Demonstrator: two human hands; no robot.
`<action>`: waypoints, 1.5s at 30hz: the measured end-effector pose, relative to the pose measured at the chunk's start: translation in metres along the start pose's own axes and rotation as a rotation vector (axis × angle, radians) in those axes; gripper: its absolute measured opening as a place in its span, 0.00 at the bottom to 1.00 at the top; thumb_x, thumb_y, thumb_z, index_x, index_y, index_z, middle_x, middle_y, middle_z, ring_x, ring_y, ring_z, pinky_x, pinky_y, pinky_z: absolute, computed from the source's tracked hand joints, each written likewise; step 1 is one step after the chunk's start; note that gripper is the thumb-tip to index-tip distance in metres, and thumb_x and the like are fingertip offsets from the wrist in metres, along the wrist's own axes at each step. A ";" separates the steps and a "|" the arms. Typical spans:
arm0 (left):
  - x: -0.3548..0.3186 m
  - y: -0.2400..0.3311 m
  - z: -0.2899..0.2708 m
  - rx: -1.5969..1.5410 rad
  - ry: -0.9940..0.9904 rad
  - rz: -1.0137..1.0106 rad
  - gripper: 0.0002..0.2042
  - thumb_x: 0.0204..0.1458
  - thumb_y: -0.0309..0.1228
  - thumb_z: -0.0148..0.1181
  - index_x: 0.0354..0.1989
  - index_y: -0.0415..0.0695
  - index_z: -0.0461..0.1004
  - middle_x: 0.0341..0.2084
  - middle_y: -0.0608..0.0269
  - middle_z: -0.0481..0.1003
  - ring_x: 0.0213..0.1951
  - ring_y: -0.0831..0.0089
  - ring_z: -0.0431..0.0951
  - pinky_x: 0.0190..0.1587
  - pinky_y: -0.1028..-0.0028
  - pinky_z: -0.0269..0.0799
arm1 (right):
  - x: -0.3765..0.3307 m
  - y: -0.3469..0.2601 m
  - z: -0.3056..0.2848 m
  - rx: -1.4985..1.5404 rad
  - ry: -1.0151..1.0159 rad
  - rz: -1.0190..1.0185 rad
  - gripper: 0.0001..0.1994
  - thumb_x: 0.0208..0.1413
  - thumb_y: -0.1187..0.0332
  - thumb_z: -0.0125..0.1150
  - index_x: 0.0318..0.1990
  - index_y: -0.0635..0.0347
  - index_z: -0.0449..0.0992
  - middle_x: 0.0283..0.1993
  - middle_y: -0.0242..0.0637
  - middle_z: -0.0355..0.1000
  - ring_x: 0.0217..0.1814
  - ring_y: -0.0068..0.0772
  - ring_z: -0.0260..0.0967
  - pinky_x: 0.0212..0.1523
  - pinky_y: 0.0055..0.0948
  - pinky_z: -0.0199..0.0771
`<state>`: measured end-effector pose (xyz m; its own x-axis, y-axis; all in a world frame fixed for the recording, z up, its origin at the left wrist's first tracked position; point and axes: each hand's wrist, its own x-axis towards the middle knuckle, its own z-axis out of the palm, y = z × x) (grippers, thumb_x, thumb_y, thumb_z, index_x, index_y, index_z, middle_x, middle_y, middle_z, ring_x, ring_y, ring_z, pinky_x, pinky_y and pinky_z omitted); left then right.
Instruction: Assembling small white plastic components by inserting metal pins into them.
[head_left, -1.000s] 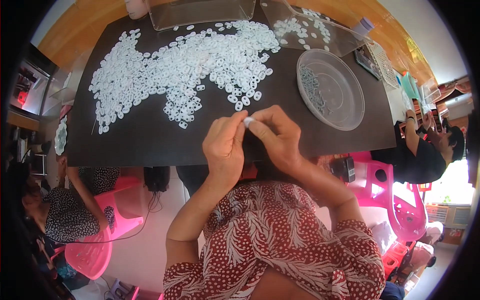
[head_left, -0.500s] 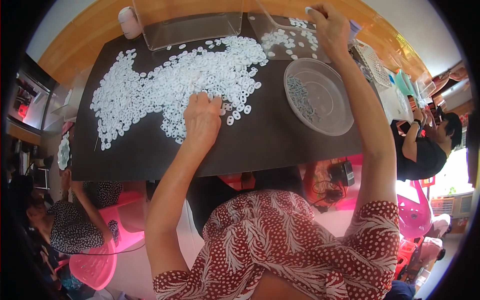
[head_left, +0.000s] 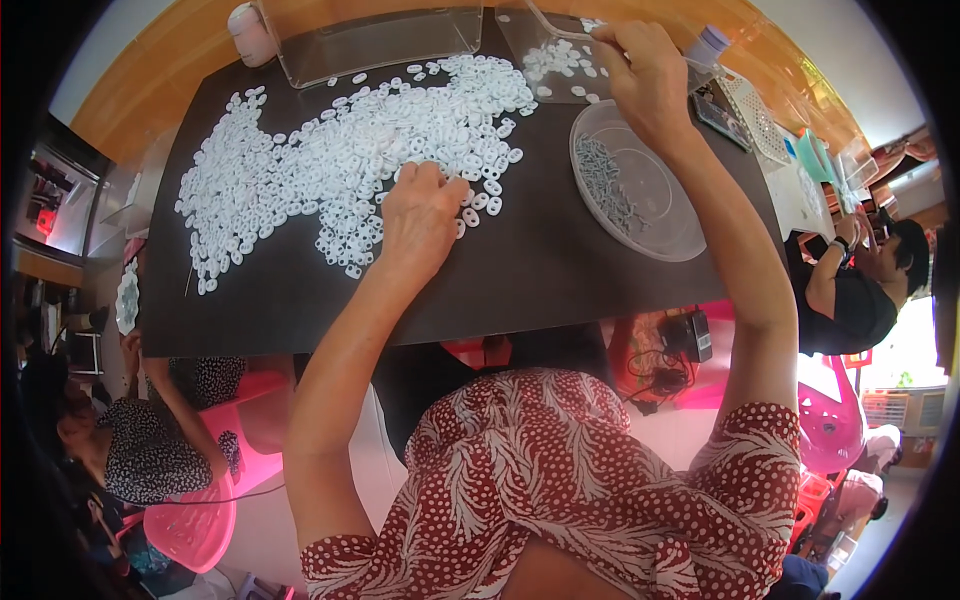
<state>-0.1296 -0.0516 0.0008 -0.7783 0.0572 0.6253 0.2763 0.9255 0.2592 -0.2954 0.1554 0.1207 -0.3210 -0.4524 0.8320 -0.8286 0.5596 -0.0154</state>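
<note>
Head view: left hand [head_left: 420, 215] rests fingers-down on the near edge of the white rings [head_left: 340, 160] heaped across the dark worktop [head_left: 530, 270], pinch hidden. Right hand [head_left: 645, 80] reaches far over the clear tray [head_left: 560, 65], fingers curled together.

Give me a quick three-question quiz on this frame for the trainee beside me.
1. True or false: the left hand rests on the near edge of the spread of small white plastic rings on the dark tabletop.
2. Multiple choice: the round clear plastic dish holds A) white rings, B) small grey metal pieces, C) nothing.
3. Fill in: the right hand reaches over the ______ clear tray, the one with a few white rings in it.

Key: 1 true; 2 B; 3 right-hand (far right of the two clear trays; the other, the left clear tray, stands beside it).
</note>
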 end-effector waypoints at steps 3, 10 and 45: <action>-0.003 -0.006 0.001 -0.037 0.019 -0.091 0.09 0.40 0.20 0.57 0.30 0.47 0.78 0.24 0.61 0.70 0.32 0.61 0.71 0.32 0.65 0.68 | -0.016 -0.015 -0.014 0.039 -0.031 -0.062 0.04 0.45 0.74 0.61 0.31 0.60 0.76 0.31 0.39 0.73 0.37 0.42 0.69 0.37 0.37 0.68; 0.002 -0.001 0.005 -0.013 -0.019 -0.011 0.11 0.34 0.17 0.56 0.28 0.44 0.76 0.24 0.58 0.68 0.32 0.60 0.70 0.31 0.64 0.69 | -0.053 -0.035 -0.036 0.143 -0.101 0.019 0.05 0.43 0.79 0.62 0.30 0.62 0.76 0.30 0.38 0.72 0.34 0.41 0.68 0.35 0.34 0.69; -0.031 0.056 -0.039 -1.363 -0.032 -0.798 0.07 0.48 0.19 0.60 0.36 0.35 0.75 0.25 0.64 0.74 0.25 0.81 0.70 0.27 0.83 0.65 | -0.143 0.036 -0.078 0.013 -0.824 0.469 0.05 0.40 0.70 0.62 0.27 0.60 0.76 0.27 0.43 0.73 0.36 0.46 0.70 0.37 0.39 0.68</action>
<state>-0.0676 -0.0159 0.0244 -0.9717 -0.2362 -0.0008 0.0713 -0.2968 0.9523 -0.2433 0.2942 0.0442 -0.8412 -0.5338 0.0859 -0.5362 0.8034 -0.2590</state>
